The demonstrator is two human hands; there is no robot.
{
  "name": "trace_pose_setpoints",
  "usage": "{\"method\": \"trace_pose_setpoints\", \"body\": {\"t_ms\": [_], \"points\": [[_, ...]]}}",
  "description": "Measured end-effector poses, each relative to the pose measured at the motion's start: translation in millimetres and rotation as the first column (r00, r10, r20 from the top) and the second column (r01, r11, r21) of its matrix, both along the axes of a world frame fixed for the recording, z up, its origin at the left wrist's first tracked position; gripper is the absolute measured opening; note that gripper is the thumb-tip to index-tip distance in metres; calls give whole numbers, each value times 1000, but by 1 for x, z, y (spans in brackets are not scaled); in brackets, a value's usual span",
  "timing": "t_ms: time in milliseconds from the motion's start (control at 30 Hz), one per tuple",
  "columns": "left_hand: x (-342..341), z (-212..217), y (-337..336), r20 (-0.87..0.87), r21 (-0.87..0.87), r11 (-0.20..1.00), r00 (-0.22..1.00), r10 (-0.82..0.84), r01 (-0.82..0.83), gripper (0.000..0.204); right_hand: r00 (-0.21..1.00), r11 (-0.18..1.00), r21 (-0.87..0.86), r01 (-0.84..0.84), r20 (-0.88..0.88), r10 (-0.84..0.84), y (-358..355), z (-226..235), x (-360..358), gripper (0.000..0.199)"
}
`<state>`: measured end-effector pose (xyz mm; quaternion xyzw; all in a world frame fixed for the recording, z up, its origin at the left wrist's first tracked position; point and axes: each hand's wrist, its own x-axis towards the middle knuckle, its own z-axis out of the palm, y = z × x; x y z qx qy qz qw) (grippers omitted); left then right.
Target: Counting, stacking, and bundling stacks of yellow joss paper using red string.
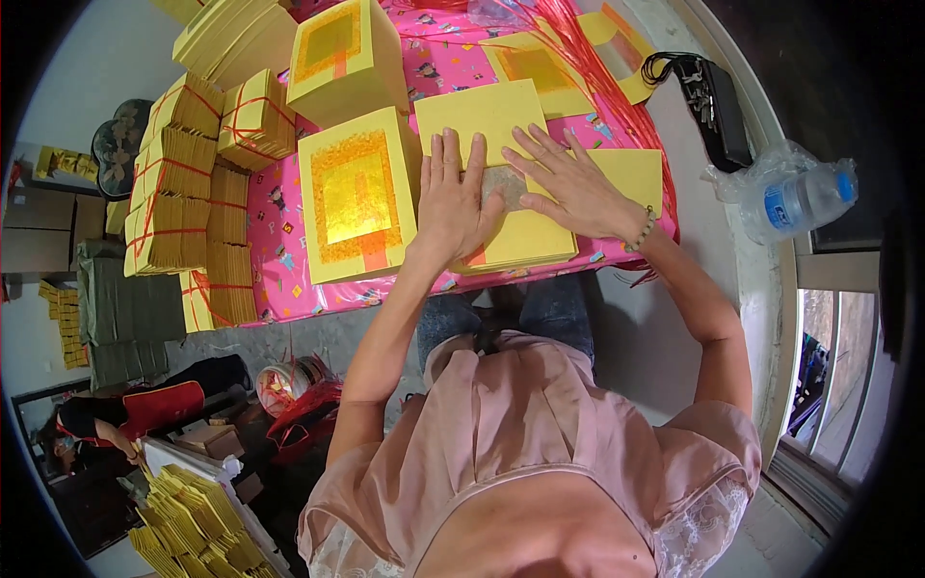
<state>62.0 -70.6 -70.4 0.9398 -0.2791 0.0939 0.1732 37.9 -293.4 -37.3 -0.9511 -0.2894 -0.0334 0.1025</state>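
Paper stack, long axis roughly twelve to six, touches both hands: left hand at nine, right hand at three, each spread flat.

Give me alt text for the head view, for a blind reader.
A person's left hand and right hand rest flat on yellow paper over a pink tablecloth. Gold-marked stacks and red-tied bundles stand to the left; a bottle lies at far right.
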Motion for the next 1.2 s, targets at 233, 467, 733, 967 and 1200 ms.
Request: {"method": "trace_pose_setpoints", "body": {"t_ms": [233,467,733,967,1200], "points": [[7,16,6,-130,-95,995,991,-30,18,58,957,999,51,-14,291,-1,5,-3,26,43],[13,37,12,-108,-403,908,991,74,-111,58,838,971,114,-212,531,121,-3,-8,48,32],[26,21,-2,-452,-792,463,892,-6,-398,73,758,957,169,-235,648,72,-5,-11,29,29],[-17,39,-22,-345,-931,168,931,-118,-324,73,872,882,469,-43,448,-196,-11,0,-12,36],[-44,44,-39,-386,-920,63,867,-316,-386,54,929,25,962,273,-257,-265,-15,-3,-31,46]]}}
